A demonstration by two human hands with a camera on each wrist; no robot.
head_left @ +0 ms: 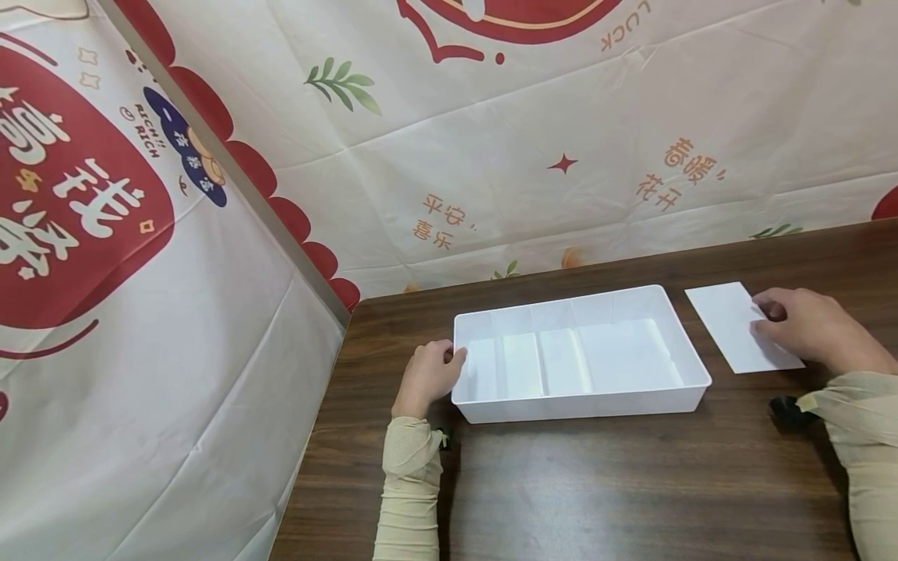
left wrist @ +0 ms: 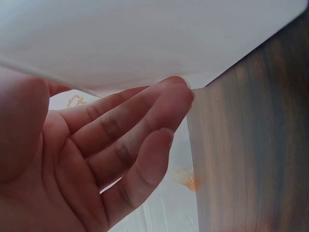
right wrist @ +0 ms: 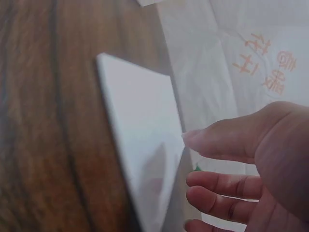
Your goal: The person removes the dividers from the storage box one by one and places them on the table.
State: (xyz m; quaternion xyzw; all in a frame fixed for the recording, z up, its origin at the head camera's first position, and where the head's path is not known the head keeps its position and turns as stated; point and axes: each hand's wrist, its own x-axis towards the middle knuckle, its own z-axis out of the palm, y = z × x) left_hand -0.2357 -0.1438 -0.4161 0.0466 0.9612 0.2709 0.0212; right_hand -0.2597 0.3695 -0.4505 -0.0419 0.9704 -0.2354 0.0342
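Note:
A white plastic tray (head_left: 582, 407) with several low ridges across its floor rests on the brown wooden table. My left hand (head_left: 426, 376) grips the tray's left end, its thumb at the rim. From the left wrist, its fingers (left wrist: 154, 116) bend against the outside of the white wall (left wrist: 145, 43). To the tray's right lies a flat white rectangular panel (head_left: 733, 327). My right hand (head_left: 807, 327) is at that panel's right edge. In the right wrist view, the thumb reaches the edge of the panel (right wrist: 137, 111), while the fingers (right wrist: 222, 186) stand apart from the thumb.
The dark wood table (head_left: 582, 491) meets a white printed cloth (head_left: 491, 171) at its back edge. Another printed cloth (head_left: 210, 405) hangs along the left side. A black object (head_left: 793, 413) shows at the right wrist.

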